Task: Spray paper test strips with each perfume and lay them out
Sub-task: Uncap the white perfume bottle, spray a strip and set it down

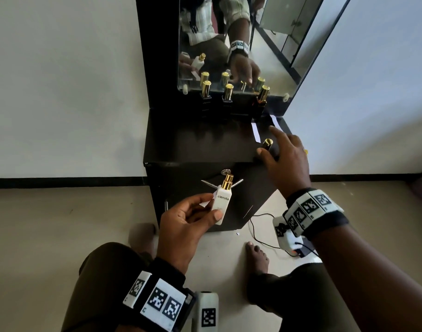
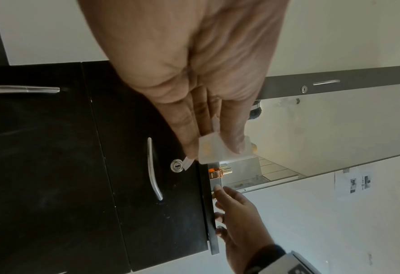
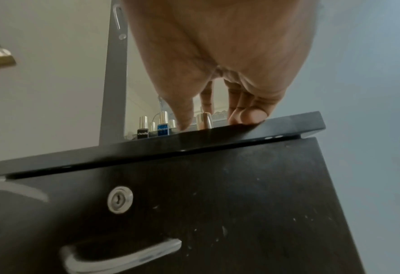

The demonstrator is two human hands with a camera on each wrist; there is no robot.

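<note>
My left hand grips a white perfume bottle marked "ciensta", its gold sprayer bare, in front of the cabinet. The same hand pinches a paper strip against the bottle; in the left wrist view the strip's end sticks out beside the bottle. My right hand hovers open over the table's right front corner. A gold cap stands on the top between its thumb and forefinger, not gripped. Two white strips lie flat just beyond.
Three gold-capped dark bottles stand in a row at the back under the mirror. The black table top ends at a front edge over a cabinet door with lock and handles. A cable lies on the floor.
</note>
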